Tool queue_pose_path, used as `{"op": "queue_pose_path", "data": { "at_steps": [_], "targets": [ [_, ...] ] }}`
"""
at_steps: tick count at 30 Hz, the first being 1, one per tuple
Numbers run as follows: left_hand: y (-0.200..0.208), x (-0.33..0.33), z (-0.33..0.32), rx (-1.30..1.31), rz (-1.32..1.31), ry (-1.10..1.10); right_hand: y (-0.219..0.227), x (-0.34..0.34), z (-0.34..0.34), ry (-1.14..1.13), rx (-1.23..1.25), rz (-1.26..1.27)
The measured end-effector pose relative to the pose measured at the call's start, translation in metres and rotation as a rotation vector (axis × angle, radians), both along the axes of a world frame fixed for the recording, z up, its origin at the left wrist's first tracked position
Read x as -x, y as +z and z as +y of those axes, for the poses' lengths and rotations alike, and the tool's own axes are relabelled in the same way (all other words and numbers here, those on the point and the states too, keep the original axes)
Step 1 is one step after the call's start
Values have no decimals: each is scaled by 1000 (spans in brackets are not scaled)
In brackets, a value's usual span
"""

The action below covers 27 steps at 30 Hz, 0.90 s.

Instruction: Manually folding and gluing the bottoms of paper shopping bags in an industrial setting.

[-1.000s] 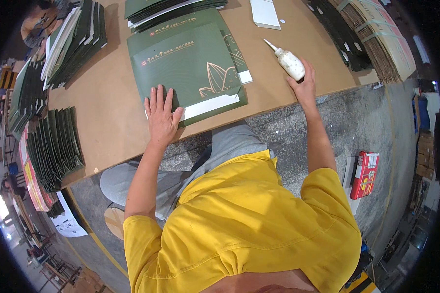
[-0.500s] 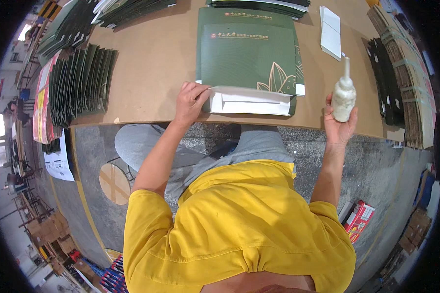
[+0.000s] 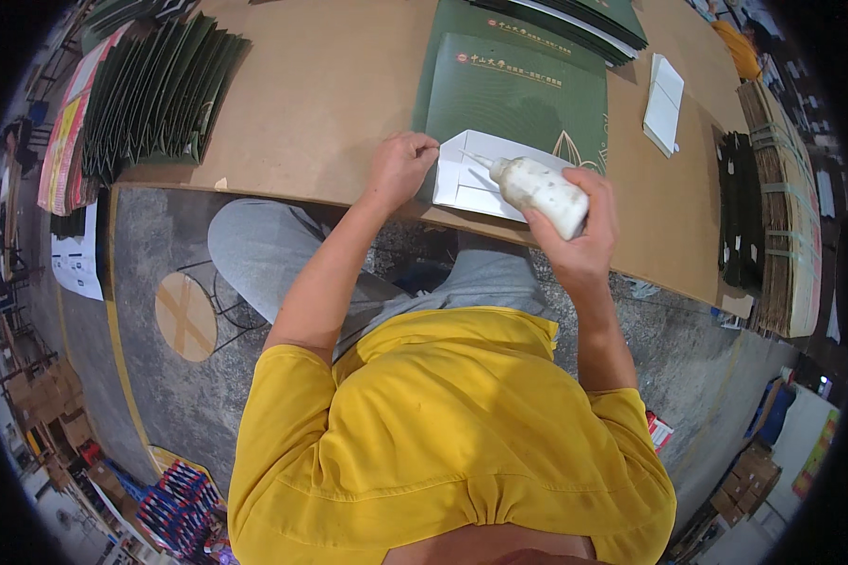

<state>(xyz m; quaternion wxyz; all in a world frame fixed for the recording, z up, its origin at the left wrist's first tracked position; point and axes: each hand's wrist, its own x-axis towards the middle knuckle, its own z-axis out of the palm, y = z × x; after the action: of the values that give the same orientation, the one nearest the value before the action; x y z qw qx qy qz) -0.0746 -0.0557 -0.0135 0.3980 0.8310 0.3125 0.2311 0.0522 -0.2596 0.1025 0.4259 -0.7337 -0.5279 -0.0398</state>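
In front of me on the table lies a flat dark green paper bag with gold print, its white inner bottom flaps folded open toward me. At the left corner of those flaps, my left hand is closed, thumb and fingers pinching the edge. My right hand is wrapped round a whitish squeeze bottle with a long thin nozzle. The bottle is tilted, and its nozzle points left over the white flaps. Whether the tip touches the paper, I cannot tell. The bottle and right hand hide the flaps' right part.
Folded green bags stand in a row at the left. More green bags are stacked at the back. Right of the bag lie white paper slips. A strapped cardboard bundle and dark folded pieces line the right side.
My right hand has brought the bottle left from beside the bag and tipped it over the white flaps. The flaps now open wider. My left hand stays at their left edge; the view has turned.
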Motion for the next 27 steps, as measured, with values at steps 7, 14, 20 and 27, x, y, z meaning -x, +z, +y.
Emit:
{"op": "queue_pose_path", "data": {
  "at_steps": [7, 14, 20, 27],
  "targets": [
    [-2, -1, -2, -1, -29, -16, -9, 8, 23, 107, 43, -206],
    [-4, 1, -2, -53, -43, -16, -9, 9, 28, 74, 85, -275],
    [-7, 0, 0, -75, -29, -16, -14, 9, 28, 94, 61, -235],
    [-3, -6, -4, -39, -30, -3, -13, -13, -11, -138, -123, 433]
  ]
}}
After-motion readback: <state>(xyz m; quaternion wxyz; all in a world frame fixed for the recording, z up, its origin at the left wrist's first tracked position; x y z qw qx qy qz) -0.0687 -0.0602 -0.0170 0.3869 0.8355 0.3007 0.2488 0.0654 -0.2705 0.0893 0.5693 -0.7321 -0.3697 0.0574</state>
